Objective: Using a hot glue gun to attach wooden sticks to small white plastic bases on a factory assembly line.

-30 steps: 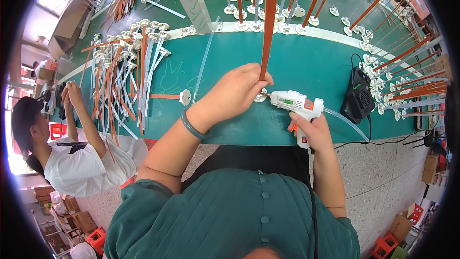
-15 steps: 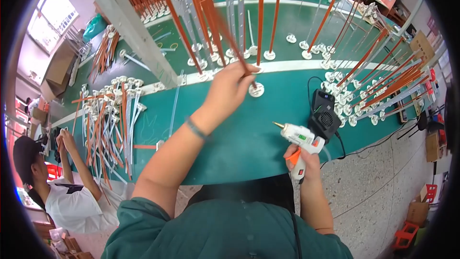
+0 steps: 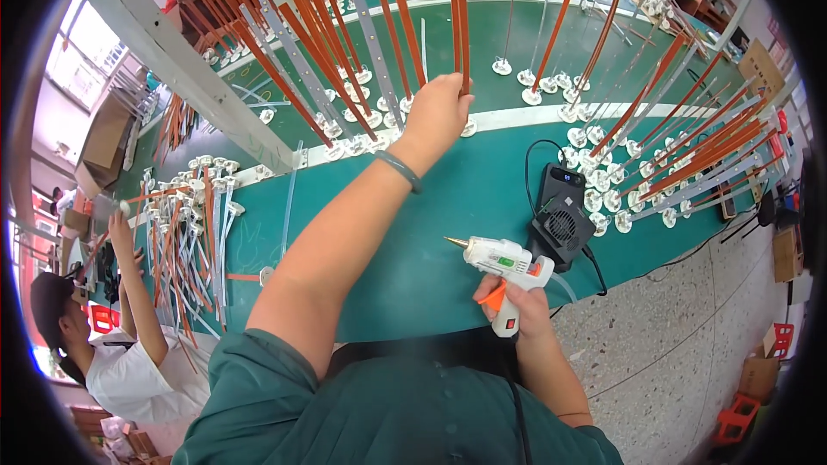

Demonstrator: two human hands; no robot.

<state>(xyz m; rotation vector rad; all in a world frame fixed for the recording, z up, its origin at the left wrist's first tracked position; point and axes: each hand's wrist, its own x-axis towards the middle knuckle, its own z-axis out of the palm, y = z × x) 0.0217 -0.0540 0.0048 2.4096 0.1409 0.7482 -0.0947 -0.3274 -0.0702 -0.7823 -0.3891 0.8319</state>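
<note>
The left hand [image 3: 438, 116] pinches a brown strip [image 3: 463, 26] rising above it, the lower part hidden. The right hand [image 3: 529, 310] wraps the white glue gun [image 3: 504, 260], its palm out of sight

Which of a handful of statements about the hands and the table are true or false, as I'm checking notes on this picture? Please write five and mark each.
1. The right hand holds a white glue gun. True.
2. The left hand is empty. False: it is closed around a brown strip.
3. The glue gun's nozzle points toward the picture's right edge. False: it points to the left.
4. A black device with a round grille stands on the green table, right of the glue gun. True.
5. The co-worker at the far left wears a green shirt. False: the shirt is white.
</note>
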